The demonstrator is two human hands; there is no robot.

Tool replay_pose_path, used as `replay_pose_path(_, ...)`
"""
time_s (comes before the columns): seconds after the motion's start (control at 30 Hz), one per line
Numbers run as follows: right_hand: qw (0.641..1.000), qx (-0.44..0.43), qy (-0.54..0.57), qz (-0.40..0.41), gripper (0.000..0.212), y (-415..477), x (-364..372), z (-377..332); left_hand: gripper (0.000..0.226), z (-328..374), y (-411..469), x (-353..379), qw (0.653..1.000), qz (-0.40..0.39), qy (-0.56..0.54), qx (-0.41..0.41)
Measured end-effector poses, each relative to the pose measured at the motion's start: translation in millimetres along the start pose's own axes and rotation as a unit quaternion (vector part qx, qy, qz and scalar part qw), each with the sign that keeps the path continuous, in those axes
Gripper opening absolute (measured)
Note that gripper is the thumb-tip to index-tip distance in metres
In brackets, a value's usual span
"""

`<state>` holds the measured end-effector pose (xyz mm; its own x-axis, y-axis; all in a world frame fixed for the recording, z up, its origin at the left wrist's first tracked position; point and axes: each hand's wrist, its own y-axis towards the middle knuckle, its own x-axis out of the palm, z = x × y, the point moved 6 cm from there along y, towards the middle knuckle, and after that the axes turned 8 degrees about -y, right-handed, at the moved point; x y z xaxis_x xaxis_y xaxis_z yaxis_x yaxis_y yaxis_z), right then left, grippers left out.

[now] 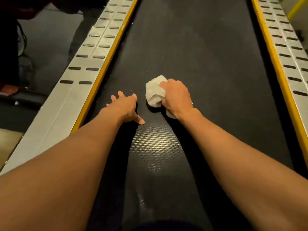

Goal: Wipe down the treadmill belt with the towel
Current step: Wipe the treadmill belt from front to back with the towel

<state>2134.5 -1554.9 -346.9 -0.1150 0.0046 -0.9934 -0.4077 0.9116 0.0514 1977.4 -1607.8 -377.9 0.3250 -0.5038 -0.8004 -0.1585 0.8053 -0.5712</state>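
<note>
The right hand (176, 95) is clutching the bunched towel (155, 91) against the belt (200, 47), midway between its side edges. The left hand (125, 105) is bracing flat, fingers spread, empty. The wad may be covering too little, leaving the strips along the edges unwiped.

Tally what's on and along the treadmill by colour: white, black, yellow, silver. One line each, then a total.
White: 1, the towel under the right hand
Black: 1, the belt
Yellow: 2, the left edge strip and the right edge strip
Silver: 2, the left side rail and the right side rail
Total: 6
</note>
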Motion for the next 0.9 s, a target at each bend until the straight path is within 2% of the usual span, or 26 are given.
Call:
replay_pose_path(0.1, 0.995, -0.089, 0.038, -0.02, 0.032, -43, -3, -32, 0.104, 6, -20, -1, 0.999, 0.03, -0.031, -0.002)
replay_pose_path(0.13, 0.995, -0.089, 0.042, -0.015, 0.031, -46, -7, -27, 0.094, 10, -27, 0, 0.998, 0.04, -0.042, 0.008)
replay_pose_path(0.2, 0.999, -0.031, 0.017, 0.011, 0.032, -38, -14, 9, 0.07, 26, -39, 6, 0.996, 0.054, -0.058, 0.039)
replay_pose_path(0.23, 1.0, 0.014, 0.004, 0.018, 0.034, -33, -16, 33, 0.066, 35, -44, 12, 0.996, 0.054, -0.061, 0.048)
replay_pose_path(0.27, 0.998, 0.058, -0.002, 0.018, 0.036, -31, -17, 55, 0.069, 42, -48, 18, 0.996, 0.049, -0.06, 0.049)
replay_pose_path(0.33, 0.995, 0.094, -0.006, 0.016, 0.04, -40, -18, 72, 0.094, 53, -53, 29, 0.998, 0.026, -0.053, 0.03)
replay_pose_path(0.37, 0.997, 0.078, -0.004, 0.009, 0.041, -50, -19, 64, 0.107, 56, -55, 33, 0.999, 0.013, -0.044, 0.02)
replay_pose_path(0.43, 1.0, 0.007, 0.013, -0.028, 0.038, -77, -14, 36, 0.117, 60, -57, 37, 1.0, -0.005, -0.027, 0.009)
replay_pose_path(0.5, 0.997, -0.047, 0.046, -0.05, 0.03, -98, -14, 23, 0.116, 61, -58, 38, 0.999, -0.015, -0.031, 0.002)
replay_pose_path(0.6, 0.998, 0.035, 0.048, -0.03, 0.022, -78, -20, 74, 0.12, 67, -56, 37, 0.999, -0.034, -0.03, -0.007)
replay_pose_path(0.67, 0.996, 0.087, 0.003, -0.024, 0.029, -56, -20, 111, 0.122, 68, -54, 37, 0.999, -0.045, -0.02, -0.011)
replay_pose_path(0.73, 0.993, 0.111, -0.016, -0.039, 0.039, -53, -17, 119, 0.122, 68, -52, 38, 0.998, -0.053, -0.015, -0.011)
replay_pose_path(0.8, 0.995, 0.079, 0.006, -0.057, 0.043, -69, -19, 94, 0.121, 68, -51, 37, 0.998, -0.058, -0.012, -0.011)
replay_pose_path(0.9, 0.984, -0.032, 0.091, -0.147, 0.04, -108, -24, 46, 0.117, 70, -52, 36, 0.998, -0.065, -0.012, -0.013)
